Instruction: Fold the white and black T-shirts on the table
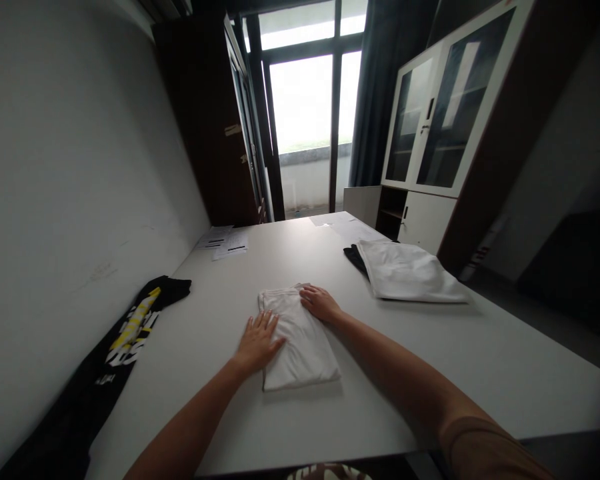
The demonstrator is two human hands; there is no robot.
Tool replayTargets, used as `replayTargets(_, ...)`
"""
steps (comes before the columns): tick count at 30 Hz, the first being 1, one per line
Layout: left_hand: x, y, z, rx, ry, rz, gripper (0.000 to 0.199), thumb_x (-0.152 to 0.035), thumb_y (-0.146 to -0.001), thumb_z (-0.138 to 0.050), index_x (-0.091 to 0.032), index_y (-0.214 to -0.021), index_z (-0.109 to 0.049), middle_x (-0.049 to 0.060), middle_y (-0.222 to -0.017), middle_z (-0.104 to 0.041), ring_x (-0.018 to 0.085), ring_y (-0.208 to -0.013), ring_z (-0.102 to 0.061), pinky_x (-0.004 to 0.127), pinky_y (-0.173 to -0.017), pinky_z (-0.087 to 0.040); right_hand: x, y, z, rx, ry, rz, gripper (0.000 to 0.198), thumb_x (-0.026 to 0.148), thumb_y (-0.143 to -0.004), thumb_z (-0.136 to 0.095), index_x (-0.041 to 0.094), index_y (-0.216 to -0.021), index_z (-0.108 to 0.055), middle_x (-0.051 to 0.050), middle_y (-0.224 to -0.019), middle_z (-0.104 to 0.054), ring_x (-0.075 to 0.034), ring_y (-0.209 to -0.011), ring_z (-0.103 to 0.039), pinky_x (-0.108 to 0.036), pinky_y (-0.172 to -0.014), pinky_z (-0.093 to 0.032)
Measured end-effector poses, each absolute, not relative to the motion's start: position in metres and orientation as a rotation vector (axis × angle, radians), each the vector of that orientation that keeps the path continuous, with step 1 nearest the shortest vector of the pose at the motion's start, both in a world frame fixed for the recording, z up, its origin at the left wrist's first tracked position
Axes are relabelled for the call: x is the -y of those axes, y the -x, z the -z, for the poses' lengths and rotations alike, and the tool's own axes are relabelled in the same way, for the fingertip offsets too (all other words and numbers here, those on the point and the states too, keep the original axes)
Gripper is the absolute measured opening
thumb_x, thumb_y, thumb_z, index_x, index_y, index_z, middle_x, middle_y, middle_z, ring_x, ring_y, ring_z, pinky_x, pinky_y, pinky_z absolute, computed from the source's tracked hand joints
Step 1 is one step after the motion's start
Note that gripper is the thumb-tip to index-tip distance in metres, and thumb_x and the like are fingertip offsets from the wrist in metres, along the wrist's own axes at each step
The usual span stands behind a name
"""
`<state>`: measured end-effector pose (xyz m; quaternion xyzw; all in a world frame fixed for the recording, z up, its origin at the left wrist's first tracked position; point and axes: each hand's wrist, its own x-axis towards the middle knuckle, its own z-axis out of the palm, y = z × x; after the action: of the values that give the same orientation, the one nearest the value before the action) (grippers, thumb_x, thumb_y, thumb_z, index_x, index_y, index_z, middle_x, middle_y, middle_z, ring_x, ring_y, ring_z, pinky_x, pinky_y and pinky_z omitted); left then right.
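Note:
A white garment [300, 353], folded into a narrow rectangle, lies flat on the white table [380, 393] in front of me. My left hand [259, 341] rests palm down on its left side, fingers spread over the cloth. At its far right corner, my right hand [320, 303] also lies flat, with the fingertips on the top edge. Neither hand grips the fabric. Part of the garment's far edge is covered by my right fingers, and its exact kind is hard to make out.
Along the left wall stretches a black garment [145, 313] with yellow and white print. Folded white cloth [410, 273] lies over a dark piece [355, 259] at the right. Paper sheets [231, 245] sit at the far left; a glass-door cabinet [430, 127] stands behind the right side.

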<state>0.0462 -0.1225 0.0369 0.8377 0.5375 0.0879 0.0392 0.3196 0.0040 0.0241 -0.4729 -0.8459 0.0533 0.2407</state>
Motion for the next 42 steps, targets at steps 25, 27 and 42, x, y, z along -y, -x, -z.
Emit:
replayTargets(25, 0.113, -0.036, -0.042, -1.473, -2.621, -0.207, 0.075, -0.064, -0.101, -0.041, -0.025, -0.164, -0.028, 0.008, -0.171, -0.02, 0.029, -0.159, -0.016, 0.054, -0.128, -0.015, 0.009, -0.306, -0.03, 2.504, 1.403, -0.247, 0.062, 0.058, -0.105, -0.037, 0.026, -0.157, -0.044, -0.009, -0.165, -0.034, -0.029, -0.155, -0.024, -0.055, -0.125, -0.017)
replayTargets(27, 0.106, -0.029, -0.038, -1.585, -2.557, -0.208, 0.071, -0.06, -0.102, -0.041, -0.025, -0.163, -0.029, 0.009, -0.171, -0.02, 0.029, -0.158, -0.017, 0.055, -0.127, -0.015, 0.011, -0.305, -0.032, 2.493, 1.366, -0.2, 0.06, 0.056, -0.105, -0.038, 0.025, -0.155, -0.048, -0.009, -0.164, -0.037, -0.029, -0.155, -0.024, -0.054, -0.125, -0.017)
replayTargets(42, 0.114, -0.035, -0.046, -1.283, -2.678, -0.347, 0.071, -0.058, -0.103, -0.045, -0.023, -0.163, -0.029, 0.009, -0.171, -0.021, 0.027, -0.159, -0.014, 0.053, -0.129, -0.014, 0.005, -0.31, -0.03, 2.442, 1.44, -0.192, 0.057, 0.054, -0.105, -0.04, 0.024, -0.153, -0.049, -0.01, -0.163, -0.037, -0.028, -0.153, -0.029, -0.054, -0.124, -0.022)
